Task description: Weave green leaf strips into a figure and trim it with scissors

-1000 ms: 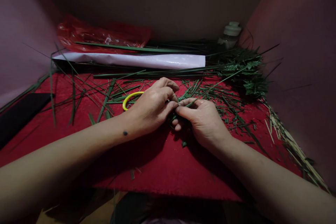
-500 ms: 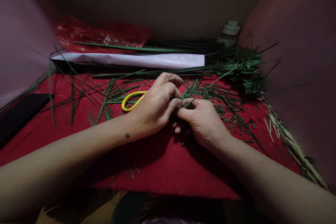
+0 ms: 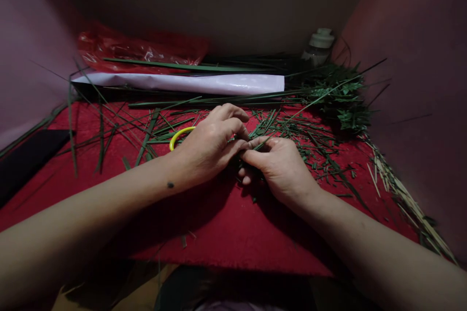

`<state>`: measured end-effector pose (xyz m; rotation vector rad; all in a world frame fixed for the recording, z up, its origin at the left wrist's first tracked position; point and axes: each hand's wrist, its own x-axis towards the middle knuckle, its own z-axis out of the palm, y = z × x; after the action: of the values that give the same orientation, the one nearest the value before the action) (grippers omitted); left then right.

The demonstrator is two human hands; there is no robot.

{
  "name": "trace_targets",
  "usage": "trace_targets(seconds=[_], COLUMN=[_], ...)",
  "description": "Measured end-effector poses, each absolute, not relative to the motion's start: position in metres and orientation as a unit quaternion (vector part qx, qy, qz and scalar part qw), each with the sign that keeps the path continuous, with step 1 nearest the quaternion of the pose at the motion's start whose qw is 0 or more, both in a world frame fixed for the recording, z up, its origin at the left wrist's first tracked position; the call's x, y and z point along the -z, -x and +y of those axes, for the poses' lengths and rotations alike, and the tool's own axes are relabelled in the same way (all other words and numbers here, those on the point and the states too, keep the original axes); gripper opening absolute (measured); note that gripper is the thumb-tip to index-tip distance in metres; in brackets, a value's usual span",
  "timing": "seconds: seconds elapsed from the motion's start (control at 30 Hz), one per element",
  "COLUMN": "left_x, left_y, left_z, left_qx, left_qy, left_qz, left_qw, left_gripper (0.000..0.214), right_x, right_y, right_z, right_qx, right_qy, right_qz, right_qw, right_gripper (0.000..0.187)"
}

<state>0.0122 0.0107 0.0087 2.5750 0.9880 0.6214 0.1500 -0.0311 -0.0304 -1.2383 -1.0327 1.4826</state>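
Observation:
Close together over the red tabletop [image 3: 233, 238], my two hands work at a small piece of green leaf strip [image 3: 260, 146]. My right hand [image 3: 282, 163] is closed, its thumb and index finger pinching the strip, with other fingers curled below. My left hand [image 3: 215, 143] comes in from the left, thumb and index finger pinched at the same strip, the upper fingers bent and lifted. Most of what lies between the hands is hidden by the fingers and shadow. A yellow loop handle [image 3: 178, 137] shows partly behind my left hand.
Cut green strips [image 3: 310, 143] lie scattered behind and right of my hands. Along the back are a white wrapped bundle [image 3: 219, 84], a red plastic bag [image 3: 138, 51], leafy green pieces [image 3: 350, 102] and a bottle [image 3: 319, 46]. Pale stalks [image 3: 401, 194] line the right edge; a black object [image 3: 32, 160] lies left.
My left hand has shifted slightly left, its fingertips still at the strip, and covers more of the yellow handle. My right hand has stayed almost still.

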Motion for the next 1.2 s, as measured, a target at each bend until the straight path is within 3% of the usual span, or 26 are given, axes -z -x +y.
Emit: trace_targets(seconds=[0.2, 0.47, 0.7, 0.87, 1.03, 1.2], left_x=[-0.002, 0.005, -0.002, -0.007, -0.007, -0.007], left_y=[-0.014, -0.013, -0.012, -0.015, -0.018, -0.023], left_z=[0.01, 0.001, -0.003, -0.002, 0.001, 0.0], left_qx=[-0.24, -0.319, -0.306, -0.31, -0.323, -0.329], left_qy=[-0.911, -0.897, -0.885, -0.789, -0.718, -0.711], left_qz=[0.31, 0.297, 0.292, 0.386, 0.424, 0.42], left_qw=[0.126, -0.075, 0.195, 0.365, 0.448, 0.459], left_gripper=[0.014, 0.016, 0.011, 0.008, 0.009, 0.009], right_x=[0.029, 0.031, 0.035, 0.032, 0.033, 0.036], right_y=[-0.149, -0.152, -0.154, -0.152, -0.15, -0.15], right_z=[-0.031, -0.028, -0.026, -0.027, -0.028, -0.027], right_qx=[-0.582, -0.575, -0.548, -0.585, -0.601, -0.601], right_qy=[0.506, 0.511, 0.493, 0.457, 0.444, 0.439], right_qz=[-0.452, -0.395, -0.396, -0.361, -0.351, -0.353], right_qw=[0.449, 0.502, 0.548, 0.564, 0.565, 0.567], right_gripper=[0.003, 0.01, 0.009, 0.013, 0.014, 0.011])
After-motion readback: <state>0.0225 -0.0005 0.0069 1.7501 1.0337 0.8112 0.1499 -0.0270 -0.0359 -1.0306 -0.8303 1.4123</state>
